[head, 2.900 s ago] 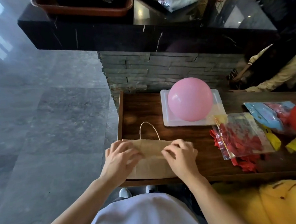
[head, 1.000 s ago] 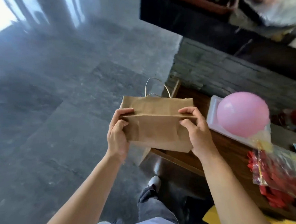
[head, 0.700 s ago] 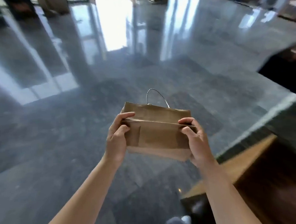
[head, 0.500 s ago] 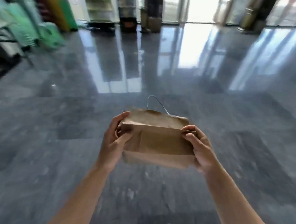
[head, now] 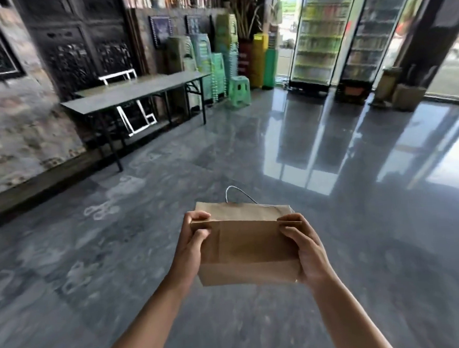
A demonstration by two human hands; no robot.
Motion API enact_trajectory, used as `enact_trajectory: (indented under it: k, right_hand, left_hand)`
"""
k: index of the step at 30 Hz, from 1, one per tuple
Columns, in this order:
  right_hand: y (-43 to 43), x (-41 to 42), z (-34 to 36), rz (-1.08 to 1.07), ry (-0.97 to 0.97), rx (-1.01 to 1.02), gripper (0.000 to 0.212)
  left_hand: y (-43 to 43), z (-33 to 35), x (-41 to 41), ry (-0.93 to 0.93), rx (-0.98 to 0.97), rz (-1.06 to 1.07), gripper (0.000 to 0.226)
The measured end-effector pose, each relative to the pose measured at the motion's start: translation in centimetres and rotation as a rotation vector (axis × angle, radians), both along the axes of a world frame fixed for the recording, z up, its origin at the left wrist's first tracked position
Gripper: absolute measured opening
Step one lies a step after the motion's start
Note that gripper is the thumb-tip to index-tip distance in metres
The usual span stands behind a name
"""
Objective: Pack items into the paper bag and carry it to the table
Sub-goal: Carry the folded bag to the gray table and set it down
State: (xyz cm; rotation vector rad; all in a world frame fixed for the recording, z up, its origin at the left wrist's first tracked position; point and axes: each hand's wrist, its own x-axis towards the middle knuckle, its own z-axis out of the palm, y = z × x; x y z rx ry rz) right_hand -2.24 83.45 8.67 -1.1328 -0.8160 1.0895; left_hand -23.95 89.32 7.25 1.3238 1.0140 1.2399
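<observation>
One brown paper bag (head: 246, 243) with white cord handle, held midair — left hand (head: 193, 241) and right hand (head: 305, 245) each clamp one end. One grey folding table (head: 136, 92) far left; two glass-door fridges (head: 314, 33) far right.

One paper bag (head: 247, 247) is gripped by two hands, the left hand (head: 193, 245) and the right hand (head: 305, 249). Far left stands one long folding table (head: 136, 92). Far right stand two glass-door fridges, one (head: 315, 33) beside the other (head: 367, 36). One green stool (head: 240, 89) sits between table and fridges.
</observation>
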Motion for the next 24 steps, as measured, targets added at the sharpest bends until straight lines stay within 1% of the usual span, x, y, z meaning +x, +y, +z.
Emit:
enact_trajectory:
  k: [3, 5, 7, 8, 10, 12, 14, 17, 20, 22, 24]
  right_hand:
    - [7.7, 2.4, 0.9, 0.024, 0.017, 0.0, 0.016]
    - [12.7, 3.9, 1.5, 0.064, 0.025, 0.005, 0.013]
    - [17.2, 4.7, 2.4, 0.109, 0.052, 0.018, 0.016]
    - [19.6, 5.0, 2.6, 0.131, 0.073, 0.026, 0.017]
    - [24.3, 5.2, 2.7, 0.16, 0.087, 0.019, 0.014]
    - [28.7, 5.3, 2.4, 0.192, 0.1, -0.02, 0.009]
    - [32.6, 5.4, 2.1, 0.229, 0.13, -0.066, 0.01]
    - [42.0, 5.3, 0.7, 0.26, 0.116, -0.129, 0.009]
    - [52.7, 4.2, -0.2, 0.266, 0.12, -0.147, 0.008]
    - [59.0, 3.4, 0.0, 0.264, 0.127, -0.163, 0.008]
    - [66.0, 2.4, 0.7, 0.273, 0.135, -0.159, 0.007]
  left_hand:
    - [6.9, 0.7, 1.9, -0.016, -0.066, 0.045, 0.031]
    - [11.5, 1.0, 3.1, -0.029, -0.086, 0.07, 0.028]
    - [15.4, 1.2, 3.9, -0.04, -0.092, 0.097, 0.022]
    - [17.5, 1.1, 4.2, -0.037, -0.091, 0.127, 0.019]
    - [21.9, 0.7, 4.5, -0.029, -0.089, 0.214, 0.015]
    - [25.9, -0.1, 4.3, -0.057, -0.09, 0.246, 0.022]
    - [29.4, -1.1, 3.9, -0.111, -0.114, 0.216, 0.032]
    - [37.9, -3.0, 3.0, -0.108, -0.09, 0.176, 0.026]
    - [48.3, -4.2, 2.1, -0.111, -0.07, 0.189, 0.025]
    - [54.4, -4.4, 1.9, -0.152, -0.105, 0.215, 0.021]
    - [61.1, -4.0, 1.5, -0.154, -0.084, 0.207, 0.017]
